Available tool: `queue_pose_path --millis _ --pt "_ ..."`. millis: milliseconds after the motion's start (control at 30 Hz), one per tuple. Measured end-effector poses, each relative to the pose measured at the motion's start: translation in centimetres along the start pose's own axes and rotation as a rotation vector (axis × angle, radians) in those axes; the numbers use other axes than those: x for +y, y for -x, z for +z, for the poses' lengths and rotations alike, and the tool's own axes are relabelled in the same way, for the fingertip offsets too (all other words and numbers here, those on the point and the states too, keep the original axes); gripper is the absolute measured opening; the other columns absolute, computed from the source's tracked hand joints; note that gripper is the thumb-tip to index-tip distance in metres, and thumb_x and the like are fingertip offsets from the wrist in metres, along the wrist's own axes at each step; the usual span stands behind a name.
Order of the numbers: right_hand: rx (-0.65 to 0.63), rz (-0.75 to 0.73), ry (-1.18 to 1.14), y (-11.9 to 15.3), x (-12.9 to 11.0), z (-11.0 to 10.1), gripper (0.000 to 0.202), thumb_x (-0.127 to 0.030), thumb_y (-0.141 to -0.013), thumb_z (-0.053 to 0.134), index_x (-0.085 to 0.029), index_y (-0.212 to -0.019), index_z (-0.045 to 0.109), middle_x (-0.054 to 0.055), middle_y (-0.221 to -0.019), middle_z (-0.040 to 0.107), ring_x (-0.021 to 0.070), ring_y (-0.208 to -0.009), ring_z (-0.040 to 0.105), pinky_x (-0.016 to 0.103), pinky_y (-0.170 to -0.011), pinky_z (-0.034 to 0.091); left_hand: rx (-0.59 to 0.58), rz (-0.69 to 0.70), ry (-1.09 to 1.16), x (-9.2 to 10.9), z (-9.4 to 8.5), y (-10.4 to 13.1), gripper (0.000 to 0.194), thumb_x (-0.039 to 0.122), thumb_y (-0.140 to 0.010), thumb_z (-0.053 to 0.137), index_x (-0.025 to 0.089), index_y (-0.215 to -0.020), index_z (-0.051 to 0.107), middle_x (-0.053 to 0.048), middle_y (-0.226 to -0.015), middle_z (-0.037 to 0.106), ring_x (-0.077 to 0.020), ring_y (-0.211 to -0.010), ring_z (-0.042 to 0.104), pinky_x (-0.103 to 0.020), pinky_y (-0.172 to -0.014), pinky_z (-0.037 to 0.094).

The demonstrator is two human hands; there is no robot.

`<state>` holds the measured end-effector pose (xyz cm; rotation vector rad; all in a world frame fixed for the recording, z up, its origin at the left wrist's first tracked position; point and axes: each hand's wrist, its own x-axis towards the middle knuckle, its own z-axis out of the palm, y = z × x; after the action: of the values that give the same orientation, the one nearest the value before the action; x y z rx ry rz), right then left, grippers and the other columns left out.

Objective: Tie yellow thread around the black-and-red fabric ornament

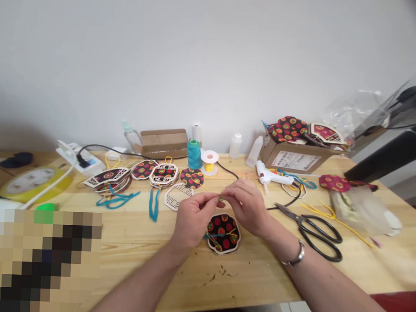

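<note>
My left hand [194, 217] and my right hand [245, 206] meet fingertip to fingertip above the table. Both pinch a tiny piece between thumb and forefinger, too small to make out. Just beneath them lies a flower-patterned fabric ornament [224, 243] with a pale, scalloped wooden rim. A blue cord and a yellow cord cross its face. To the left of my left hand, partly covered by it, is a bare lattice frame [173, 198]. A patterned fabric piece [192, 177] lies behind that frame.
Black-handled scissors [320, 232] lie at the right, near a white glue gun [274, 176] and yellow cords [332, 216]. Blue thread [194, 155] and a yellow spool [210, 163] stand behind. Finished ornaments [164, 174] lie left; a cardboard box [294, 156] stands back right.
</note>
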<state>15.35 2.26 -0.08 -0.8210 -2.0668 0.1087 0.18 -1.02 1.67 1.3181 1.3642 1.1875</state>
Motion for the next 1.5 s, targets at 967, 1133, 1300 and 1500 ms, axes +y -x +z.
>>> queue_pose_path --millis 967,1133,1300,1500 --pt "-0.003 -0.033 -0.118 -0.60 0.75 -0.34 0.013 -0.015 -0.084 0.055 -0.018 -0.077 0.065 0.003 -0.068 0.066 0.0137 -0.066 0.056 0.028 -0.065 0.043 -0.003 0.109 -0.171 -0.71 -0.27 -0.28 0.013 0.023 -0.077 0.059 0.019 -0.077 0.071 0.001 -0.070 0.072 -0.0131 -0.069 0.065 -0.021 -0.068 0.050" --pt "-0.040 -0.029 -0.096 -0.64 0.71 -0.57 0.015 -0.016 -0.086 0.053 -0.017 -0.076 0.063 0.003 -0.068 0.063 0.0138 -0.067 0.054 0.028 -0.065 0.041 0.005 0.128 -0.188 -0.70 -0.16 -0.16 0.013 0.021 -0.077 0.059 0.019 -0.076 0.071 0.002 -0.070 0.072 -0.0121 -0.068 0.064 -0.020 -0.068 0.049" --pt "-0.090 -0.032 -0.085 -0.69 0.37 -0.68 0.015 -0.015 -0.086 0.051 -0.017 -0.075 0.061 0.003 -0.068 0.061 0.0139 -0.067 0.053 0.027 -0.065 0.040 0.005 0.122 -0.179 -0.87 -0.12 -0.21 0.013 0.021 -0.078 0.058 0.017 -0.081 0.071 0.001 -0.070 0.072 -0.0123 -0.069 0.064 -0.021 -0.070 0.049" --pt "-0.138 0.003 -0.099 -0.61 -0.12 -0.50 0.016 -0.011 -0.085 0.049 -0.017 -0.073 0.058 0.003 -0.071 0.061 0.0144 -0.070 0.051 0.028 -0.066 0.039 -0.026 0.112 -0.153 -0.87 -0.26 -0.45 0.015 0.023 -0.079 0.057 0.018 -0.080 0.071 0.001 -0.071 0.072 -0.0126 -0.071 0.064 -0.021 -0.072 0.048"
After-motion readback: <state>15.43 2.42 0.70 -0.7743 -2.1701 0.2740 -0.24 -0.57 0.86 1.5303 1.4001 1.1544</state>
